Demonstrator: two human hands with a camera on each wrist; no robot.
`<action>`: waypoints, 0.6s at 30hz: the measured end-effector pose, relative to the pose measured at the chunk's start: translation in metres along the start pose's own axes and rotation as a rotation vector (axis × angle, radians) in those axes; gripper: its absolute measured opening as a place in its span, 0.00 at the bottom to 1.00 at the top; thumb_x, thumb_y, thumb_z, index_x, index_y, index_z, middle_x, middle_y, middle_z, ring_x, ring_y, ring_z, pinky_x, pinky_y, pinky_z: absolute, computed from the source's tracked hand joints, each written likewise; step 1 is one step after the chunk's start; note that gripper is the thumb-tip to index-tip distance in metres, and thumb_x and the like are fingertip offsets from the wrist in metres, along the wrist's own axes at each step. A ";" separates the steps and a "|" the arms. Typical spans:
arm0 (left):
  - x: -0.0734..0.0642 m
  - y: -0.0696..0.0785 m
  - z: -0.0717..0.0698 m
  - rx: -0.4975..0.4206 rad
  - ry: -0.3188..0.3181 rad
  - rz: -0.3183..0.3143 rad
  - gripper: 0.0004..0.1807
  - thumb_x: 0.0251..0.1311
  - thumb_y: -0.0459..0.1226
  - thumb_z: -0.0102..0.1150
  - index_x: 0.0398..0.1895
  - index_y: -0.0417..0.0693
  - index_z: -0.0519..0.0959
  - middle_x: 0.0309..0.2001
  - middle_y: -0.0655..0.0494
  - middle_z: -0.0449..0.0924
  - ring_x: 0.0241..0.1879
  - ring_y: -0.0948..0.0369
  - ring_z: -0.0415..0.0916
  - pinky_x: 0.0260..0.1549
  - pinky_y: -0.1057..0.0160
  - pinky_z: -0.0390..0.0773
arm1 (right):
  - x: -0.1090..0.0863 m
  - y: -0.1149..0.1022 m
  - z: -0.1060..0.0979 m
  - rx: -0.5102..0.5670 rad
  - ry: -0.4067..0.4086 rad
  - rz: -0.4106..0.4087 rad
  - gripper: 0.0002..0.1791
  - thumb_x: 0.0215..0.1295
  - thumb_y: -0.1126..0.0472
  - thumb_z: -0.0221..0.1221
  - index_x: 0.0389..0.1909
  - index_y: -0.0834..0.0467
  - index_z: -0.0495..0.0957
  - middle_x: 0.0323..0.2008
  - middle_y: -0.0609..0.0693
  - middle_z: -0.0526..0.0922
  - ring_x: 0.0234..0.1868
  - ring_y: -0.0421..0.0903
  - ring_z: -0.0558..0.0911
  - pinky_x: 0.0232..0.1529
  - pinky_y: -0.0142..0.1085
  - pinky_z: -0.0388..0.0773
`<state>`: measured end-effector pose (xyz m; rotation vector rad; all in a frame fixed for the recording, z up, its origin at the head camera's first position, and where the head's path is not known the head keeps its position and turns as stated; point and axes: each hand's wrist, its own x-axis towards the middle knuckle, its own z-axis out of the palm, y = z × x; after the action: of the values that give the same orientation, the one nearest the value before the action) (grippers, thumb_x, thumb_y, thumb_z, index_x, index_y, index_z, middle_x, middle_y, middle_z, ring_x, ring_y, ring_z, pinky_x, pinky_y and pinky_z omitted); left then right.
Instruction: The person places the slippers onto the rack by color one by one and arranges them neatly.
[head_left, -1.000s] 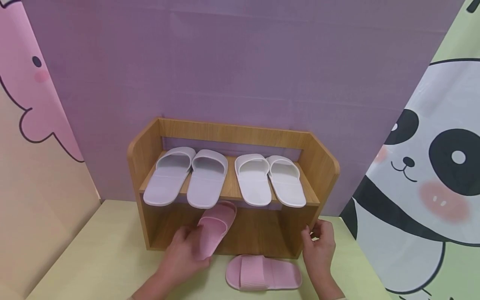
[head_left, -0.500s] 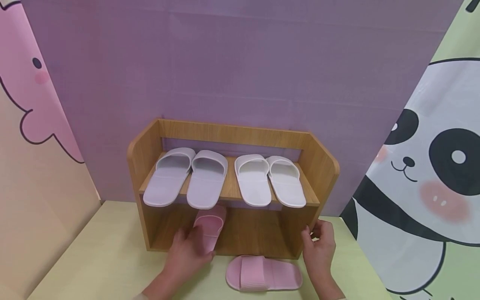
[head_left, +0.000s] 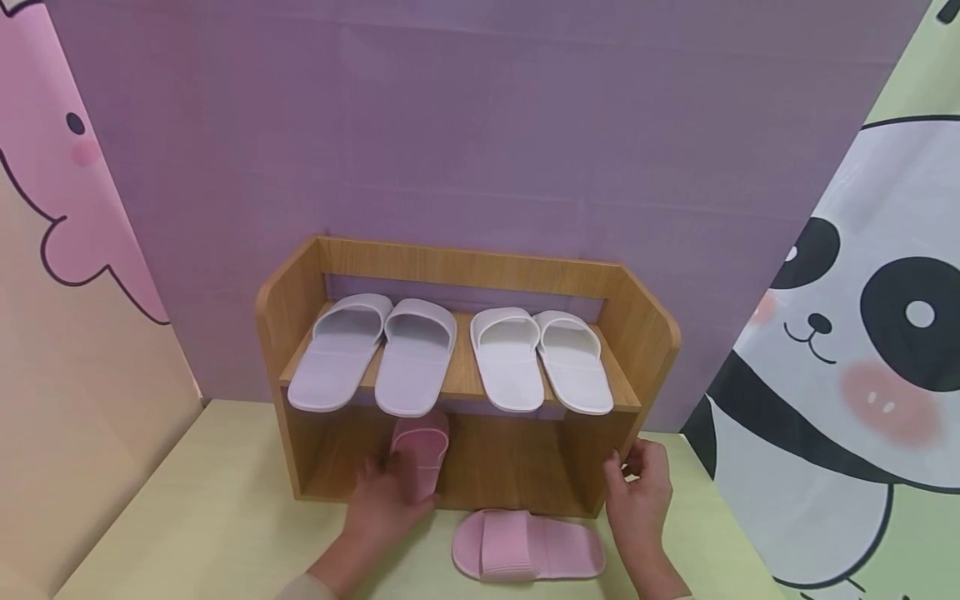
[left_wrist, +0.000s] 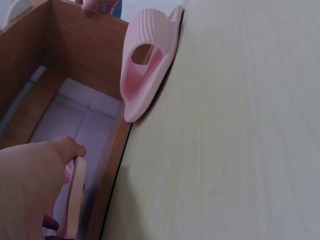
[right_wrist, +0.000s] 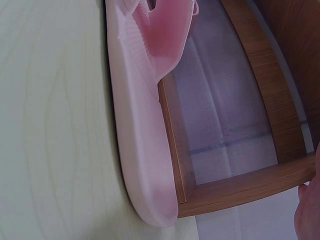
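Note:
My left hand (head_left: 381, 507) grips a pink slipper (head_left: 428, 450) by its heel end, inside the lower level of a wooden shoe rack (head_left: 465, 265). The slipper's strap end points to the back, under the upper shelf. In the left wrist view, my thumb lies over the edge of the held slipper (left_wrist: 75, 195), and the hand hides part of it. My right hand (head_left: 639, 492) holds the front edge of the rack's right side panel between thumb and fingers. A second pink slipper (head_left: 566, 550) lies sideways on the table before the rack.
On the upper shelf sit a pale lilac pair of slippers (head_left: 411, 367) and a white pair (head_left: 512, 371), heels jutting over the front edge. A purple cloth wall (head_left: 480, 125) stands close behind the rack. The pale table (head_left: 217, 500) extends to both sides.
The left hand has moved the held slipper lower into the rack's bottom level and turned it straighter, then shifted slightly right. The right hand and the other slippers have stayed put.

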<state>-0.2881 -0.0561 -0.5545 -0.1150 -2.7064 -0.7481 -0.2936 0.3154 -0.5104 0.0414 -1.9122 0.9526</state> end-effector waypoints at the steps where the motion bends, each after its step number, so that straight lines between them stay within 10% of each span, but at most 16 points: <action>1: 0.001 0.001 0.001 -0.004 0.001 -0.007 0.53 0.51 0.63 0.81 0.70 0.34 0.77 0.60 0.25 0.77 0.59 0.29 0.75 0.45 0.35 0.88 | 0.000 0.000 0.000 -0.002 0.001 -0.003 0.12 0.66 0.78 0.64 0.48 0.67 0.78 0.39 0.55 0.80 0.35 0.39 0.78 0.36 0.24 0.75; 18: 0.013 0.005 0.013 -0.008 -0.009 -0.047 0.56 0.51 0.64 0.78 0.70 0.29 0.75 0.61 0.26 0.72 0.60 0.31 0.74 0.50 0.35 0.87 | 0.001 -0.002 0.000 0.002 0.005 -0.019 0.12 0.66 0.78 0.63 0.47 0.67 0.77 0.38 0.55 0.80 0.34 0.36 0.77 0.35 0.25 0.76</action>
<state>-0.3031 -0.0455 -0.5588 -0.0569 -2.7238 -0.7737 -0.2930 0.3147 -0.5084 0.0586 -1.9028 0.9411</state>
